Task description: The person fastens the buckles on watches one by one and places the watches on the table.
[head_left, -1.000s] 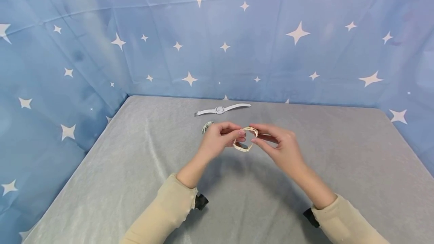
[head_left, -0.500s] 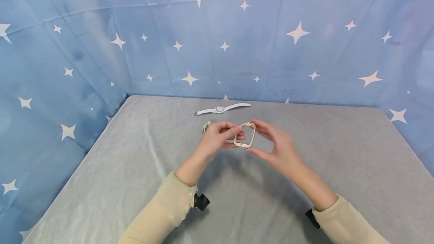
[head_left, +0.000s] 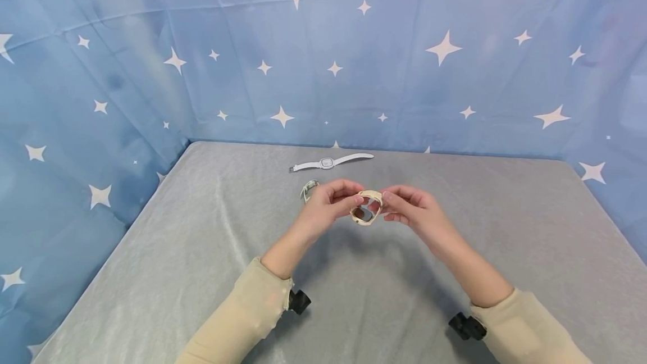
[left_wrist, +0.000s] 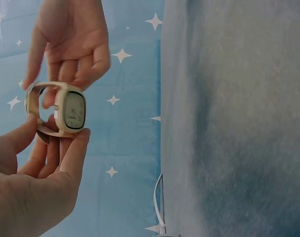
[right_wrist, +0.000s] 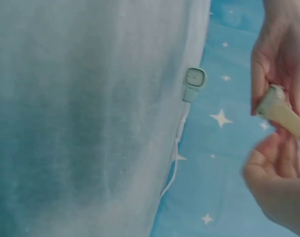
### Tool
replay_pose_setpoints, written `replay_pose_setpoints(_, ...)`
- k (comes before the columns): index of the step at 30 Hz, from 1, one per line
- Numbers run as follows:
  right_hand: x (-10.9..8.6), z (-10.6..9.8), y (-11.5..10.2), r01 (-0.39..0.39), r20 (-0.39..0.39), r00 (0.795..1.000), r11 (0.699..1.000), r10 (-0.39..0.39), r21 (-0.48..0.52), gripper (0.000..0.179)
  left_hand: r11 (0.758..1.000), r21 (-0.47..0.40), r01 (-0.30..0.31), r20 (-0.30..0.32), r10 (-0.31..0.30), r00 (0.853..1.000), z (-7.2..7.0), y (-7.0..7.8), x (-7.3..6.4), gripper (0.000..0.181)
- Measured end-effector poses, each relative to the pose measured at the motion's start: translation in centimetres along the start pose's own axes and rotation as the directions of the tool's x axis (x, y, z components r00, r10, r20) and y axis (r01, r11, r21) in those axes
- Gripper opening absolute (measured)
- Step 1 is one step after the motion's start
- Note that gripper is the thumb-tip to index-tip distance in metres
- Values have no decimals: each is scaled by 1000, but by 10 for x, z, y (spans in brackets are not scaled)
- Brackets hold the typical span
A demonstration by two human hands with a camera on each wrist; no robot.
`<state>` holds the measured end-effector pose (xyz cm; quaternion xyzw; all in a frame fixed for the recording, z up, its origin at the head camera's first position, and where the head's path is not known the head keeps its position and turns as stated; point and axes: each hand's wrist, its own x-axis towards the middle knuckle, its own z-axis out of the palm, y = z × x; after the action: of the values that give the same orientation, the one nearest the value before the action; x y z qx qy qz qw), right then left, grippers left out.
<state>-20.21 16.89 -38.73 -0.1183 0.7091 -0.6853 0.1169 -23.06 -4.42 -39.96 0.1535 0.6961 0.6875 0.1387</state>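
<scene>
A cream wristwatch [head_left: 367, 221], its strap closed into a loop, is held up over the table between both hands. My left hand [head_left: 323, 206] pinches its left side with thumb and fingers. On the opposite side, my right hand [head_left: 417, 209] grips the strap between thumb and fingertips. The squarish dial [left_wrist: 75, 109] shows in the left wrist view, facing away from the palms. In the right wrist view the watch is blurred and partly cut off by the frame edge.
Behind the left hand stands a pale green watch [right_wrist: 195, 77], partly hidden in the head view. A white watch [head_left: 327, 163] lies stretched out near the back of the grey cloth-covered table [head_left: 505, 229]. A blue star-patterned curtain [head_left: 384, 89] encloses the back and sides.
The right thumb and fingers, spread apart half a second ago, have come together on the watch's right side. The watch has turned between the hands, while the left hand stays nearly still.
</scene>
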Motion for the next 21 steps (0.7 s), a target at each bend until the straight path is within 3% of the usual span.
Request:
replay_pose_setpoints(4, 0, -4, -2, -117, 128, 986, 991, 107, 68, 19, 999, 34, -38, 12, 37, 999, 1, -1, 0, 23)
replay_pose_setpoints(7, 2, -4, -1, -140, 148, 981, 984, 122, 113, 17, 993, 81, -82, -27, 84, 996, 3, -1, 0, 24)
replay_pose_setpoints(11, 3, -1, 1, -133, 43, 991, 983, 129, 124, 12, 964, 228, -138, -108, 165, 980, 7, 1, -2, 21)
replay_pose_setpoints(15, 4, 5, 3, -128, -64, 989, 990, 132, 66, 9, 948, 303, -102, -104, 140, 985, 12, 3, -3, 23)
replay_pose_setpoints(18, 5, 8, 5, -123, -104, 987, 992, 123, 7, 10, 961, 272, -50, -101, 80, 992, 17, 3, -3, 27)
replay_pose_setpoints(21, 6, 12, 7, -113, -130, 986, 992, 105, -53, 14, 986, 167, -10, -144, 34, 989, 21, 1, -1, 24)
